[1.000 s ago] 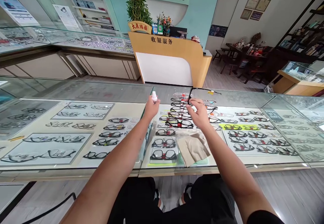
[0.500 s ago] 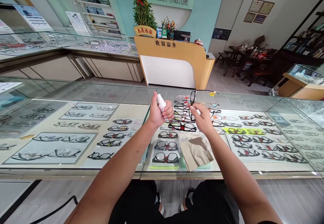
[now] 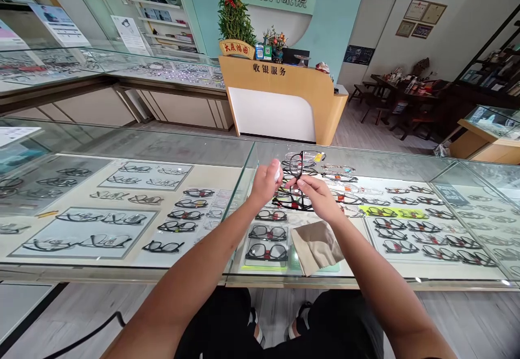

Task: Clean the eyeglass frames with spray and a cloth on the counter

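My left hand (image 3: 266, 180) is wrapped round a small white spray bottle (image 3: 278, 173), most of it hidden by the fingers and thumb. Just right of it, my right hand (image 3: 317, 194) pinches a pair of dark-framed eyeglasses (image 3: 296, 165), held up on edge above the glass counter with a lens facing the bottle. A yellow tag (image 3: 320, 157) shows near the far end of the glasses. Below my right hand a beige cloth (image 3: 317, 246) lies creased on the counter top.
Rows of eyeglasses (image 3: 267, 252) fill the glass display counter (image 3: 203, 150) under and around my hands. Beyond it stands a wooden cashier desk (image 3: 325, 99) with a potted plant (image 3: 235, 15). More display cases (image 3: 174, 107) line the left side.
My left hand has turned and tipped the bottle toward the glasses, so less of it shows. The glasses in my right hand have swung left, a lens now facing more toward me.
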Tool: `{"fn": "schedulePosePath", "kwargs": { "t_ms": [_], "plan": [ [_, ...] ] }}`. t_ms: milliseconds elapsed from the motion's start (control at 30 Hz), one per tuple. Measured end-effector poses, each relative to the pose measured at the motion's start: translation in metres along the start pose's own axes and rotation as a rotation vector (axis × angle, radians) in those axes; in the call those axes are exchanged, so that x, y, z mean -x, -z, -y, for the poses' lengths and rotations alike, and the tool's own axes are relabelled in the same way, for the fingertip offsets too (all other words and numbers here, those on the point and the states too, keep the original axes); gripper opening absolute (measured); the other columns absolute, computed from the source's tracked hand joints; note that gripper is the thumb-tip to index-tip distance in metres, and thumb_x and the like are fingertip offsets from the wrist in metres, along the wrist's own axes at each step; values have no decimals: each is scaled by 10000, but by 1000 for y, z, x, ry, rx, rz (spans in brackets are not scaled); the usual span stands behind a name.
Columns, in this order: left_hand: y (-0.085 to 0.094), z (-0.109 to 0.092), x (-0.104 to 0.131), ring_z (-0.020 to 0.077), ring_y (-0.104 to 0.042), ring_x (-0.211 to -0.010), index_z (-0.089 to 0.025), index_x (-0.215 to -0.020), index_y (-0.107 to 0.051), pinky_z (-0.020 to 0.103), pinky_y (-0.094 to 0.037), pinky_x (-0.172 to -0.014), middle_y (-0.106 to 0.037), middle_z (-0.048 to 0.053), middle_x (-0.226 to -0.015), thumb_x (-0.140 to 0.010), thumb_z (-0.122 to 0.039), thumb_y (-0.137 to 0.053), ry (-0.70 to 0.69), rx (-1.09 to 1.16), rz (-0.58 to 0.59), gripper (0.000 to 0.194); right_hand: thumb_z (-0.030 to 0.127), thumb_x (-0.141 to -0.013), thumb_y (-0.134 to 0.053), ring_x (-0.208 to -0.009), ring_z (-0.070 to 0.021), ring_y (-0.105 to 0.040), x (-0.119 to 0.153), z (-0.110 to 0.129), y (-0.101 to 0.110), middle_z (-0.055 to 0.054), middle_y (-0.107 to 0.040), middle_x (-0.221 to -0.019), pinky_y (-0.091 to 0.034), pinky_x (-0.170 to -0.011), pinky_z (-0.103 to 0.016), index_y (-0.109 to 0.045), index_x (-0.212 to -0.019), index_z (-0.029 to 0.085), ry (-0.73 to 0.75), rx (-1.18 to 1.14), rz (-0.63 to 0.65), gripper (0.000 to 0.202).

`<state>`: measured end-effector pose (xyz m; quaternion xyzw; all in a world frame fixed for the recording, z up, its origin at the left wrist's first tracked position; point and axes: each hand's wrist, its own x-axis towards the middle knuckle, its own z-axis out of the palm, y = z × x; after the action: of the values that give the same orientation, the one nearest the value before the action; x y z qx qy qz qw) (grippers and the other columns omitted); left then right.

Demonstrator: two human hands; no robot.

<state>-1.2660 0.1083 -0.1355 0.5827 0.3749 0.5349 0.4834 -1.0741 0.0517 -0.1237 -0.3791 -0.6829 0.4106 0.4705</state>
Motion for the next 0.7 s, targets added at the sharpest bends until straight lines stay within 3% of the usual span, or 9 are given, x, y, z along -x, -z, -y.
{"fn": "schedulePosePath", "kwargs": {
  "t_ms": [167,333,500,700],
  "plan": [
    [-2,10,3,135,-422,-481,-235,-494,-470,310,-321,-498,-481,28,-472,-926,-940,-473,-63,-123,9,827,776,-1018,-650,-1019,-260,-698,0,3,-8,-41,-812,-1034,-519,-992,-400,-858,-986,269,-30,-106,80,549],
    [-4,13,5,138,-414,-495,-226,-520,-483,313,-338,-535,-468,17,-470,-981,-878,-470,-72,-176,5,799,768,-1014,-657,-1088,-278,-721,1,7,-9,-43,-826,-1050,-530,-1052,-418,-848,-965,271,-35,-149,107,534],
    [-4,18,5,154,-419,-538,-223,-542,-529,315,-316,-514,-497,33,-547,-959,-886,-552,-65,-54,0,784,772,-1003,-659,-992,-269,-709,-2,3,-3,-50,-805,-982,-555,-984,-419,-846,-957,265,-55,-127,10,542],
    [-9,19,11,154,-391,-534,-226,-501,-496,334,-294,-563,-437,27,-526,-983,-844,-580,-90,-103,78,788,764,-987,-652,-1021,-285,-736,-8,-12,2,-80,-834,-1127,-607,-873,-412,-849,-1032,270,-79,-241,-153,534]
  ]
}}
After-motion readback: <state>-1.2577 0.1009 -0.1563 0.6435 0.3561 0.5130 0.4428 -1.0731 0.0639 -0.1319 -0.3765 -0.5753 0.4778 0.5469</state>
